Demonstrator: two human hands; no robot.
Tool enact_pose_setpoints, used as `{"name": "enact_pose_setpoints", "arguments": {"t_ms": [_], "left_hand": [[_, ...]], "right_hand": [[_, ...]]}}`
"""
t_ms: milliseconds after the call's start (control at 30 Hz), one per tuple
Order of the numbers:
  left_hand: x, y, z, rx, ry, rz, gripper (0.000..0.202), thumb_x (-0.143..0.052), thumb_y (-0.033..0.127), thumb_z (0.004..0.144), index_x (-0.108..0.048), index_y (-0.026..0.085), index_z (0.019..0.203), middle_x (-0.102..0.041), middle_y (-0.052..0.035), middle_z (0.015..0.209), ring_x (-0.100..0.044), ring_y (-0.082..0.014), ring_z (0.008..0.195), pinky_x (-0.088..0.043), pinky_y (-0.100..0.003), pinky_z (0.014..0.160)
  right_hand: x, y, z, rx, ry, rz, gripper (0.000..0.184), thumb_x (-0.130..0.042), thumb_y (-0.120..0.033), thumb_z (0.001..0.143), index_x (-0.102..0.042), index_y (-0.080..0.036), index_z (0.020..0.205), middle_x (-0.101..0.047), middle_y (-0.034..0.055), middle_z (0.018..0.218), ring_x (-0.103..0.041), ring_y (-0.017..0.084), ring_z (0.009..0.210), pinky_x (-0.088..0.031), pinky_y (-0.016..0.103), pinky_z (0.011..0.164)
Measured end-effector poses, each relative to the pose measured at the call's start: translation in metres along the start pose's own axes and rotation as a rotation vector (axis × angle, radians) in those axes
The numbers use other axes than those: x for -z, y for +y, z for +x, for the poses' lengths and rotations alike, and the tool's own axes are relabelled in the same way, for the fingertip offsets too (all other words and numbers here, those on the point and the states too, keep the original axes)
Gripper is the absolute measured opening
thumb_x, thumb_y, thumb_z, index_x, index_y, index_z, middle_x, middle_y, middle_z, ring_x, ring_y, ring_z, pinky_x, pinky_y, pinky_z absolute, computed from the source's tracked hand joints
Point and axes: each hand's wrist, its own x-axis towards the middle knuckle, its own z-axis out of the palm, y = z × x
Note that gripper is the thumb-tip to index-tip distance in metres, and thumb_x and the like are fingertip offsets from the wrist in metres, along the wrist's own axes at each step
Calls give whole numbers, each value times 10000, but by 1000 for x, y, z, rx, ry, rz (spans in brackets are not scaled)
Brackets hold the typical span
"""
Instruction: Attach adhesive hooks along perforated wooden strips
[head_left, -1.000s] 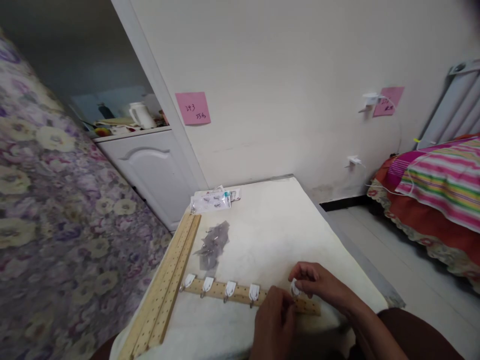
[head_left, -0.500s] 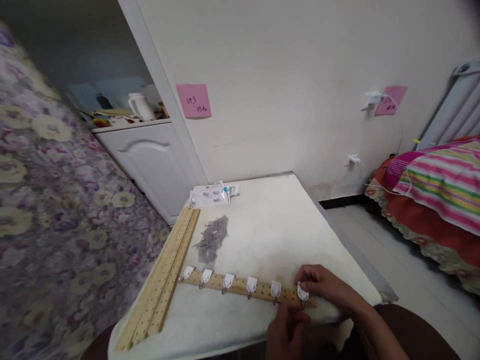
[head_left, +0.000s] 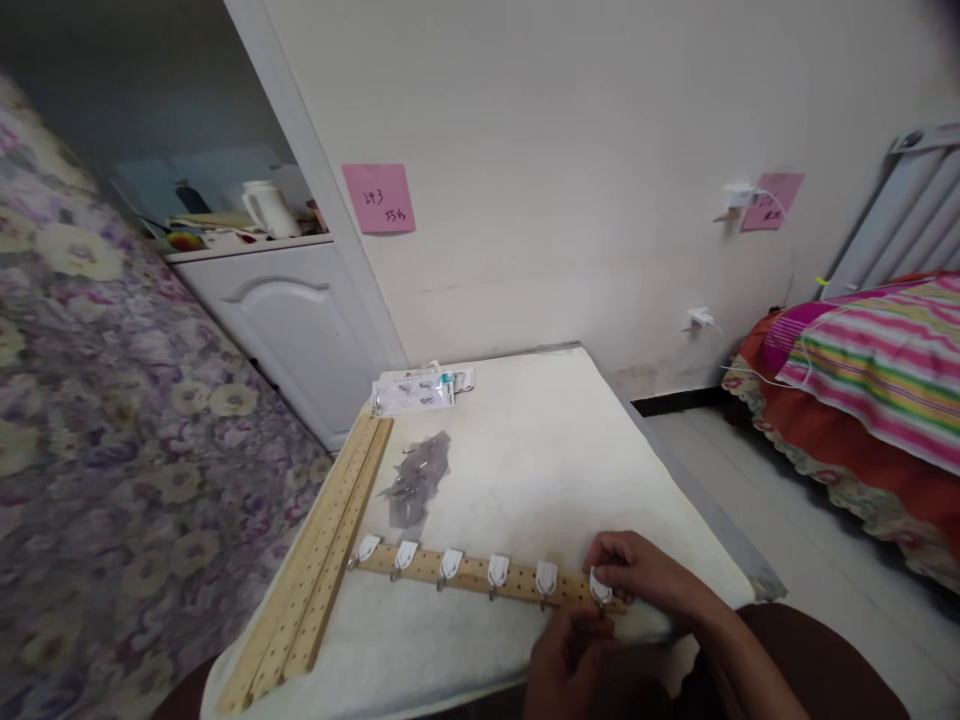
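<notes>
A perforated wooden strip (head_left: 472, 574) lies across the near part of the table, with several white hooks (head_left: 498, 571) spaced along it, their metal ends towards me. My right hand (head_left: 634, 570) is closed at the strip's right end, its thumb pressing the last white hook (head_left: 601, 586) and its fingers curled behind the far edge. Below that hook, my left hand (head_left: 570, 650) has its fingers bent against the strip's near edge; its fingertips are partly hidden. More perforated wooden strips (head_left: 322, 570) lie side by side along the table's left edge.
Crumpled clear plastic pieces (head_left: 416, 480) rest beyond the hooked strip. Printed hook packaging (head_left: 412, 392) lies at the back left of the white-covered table (head_left: 525, 450). A floral curtain (head_left: 150, 450) hangs at left, and a bed (head_left: 862, 360) stands at right.
The whole view has shifted slightly, so everything sits a little further left. Both hands stay at the strip's right end, with the right thumb still on the last hook.
</notes>
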Motion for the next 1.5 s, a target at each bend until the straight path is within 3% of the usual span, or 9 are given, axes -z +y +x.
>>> {"name": "enact_pose_setpoints", "arguments": {"t_ms": [500,1100,1500], "left_hand": [[0,2,2,-7,-13,38,256,-649,241,705,-629,202,957,-703,-59,910,-664,-212,868,-508,-372,842],[-1,2,8,-12,25,80,154,-620,200,684,-671,192,829,-711,-37,837,-641,-198,828,-502,-351,821],[-2,6,7,-6,24,84,149,-619,197,683,-667,182,824,-712,-44,826,-644,-200,822,-498,-327,790]], "right_hand": [[-1,-4,0,-9,12,2,91,-569,-177,665,-596,-170,751,-526,-51,622,-449,72,517,-334,186,463],[-1,-3,-1,14,10,4,135,-632,-188,661,-624,-169,794,-539,-45,633,-463,90,554,-327,203,493],[-2,-6,-2,9,11,18,155,-630,-117,610,-612,-159,759,-532,-56,613,-454,78,565,-315,202,521]]}}
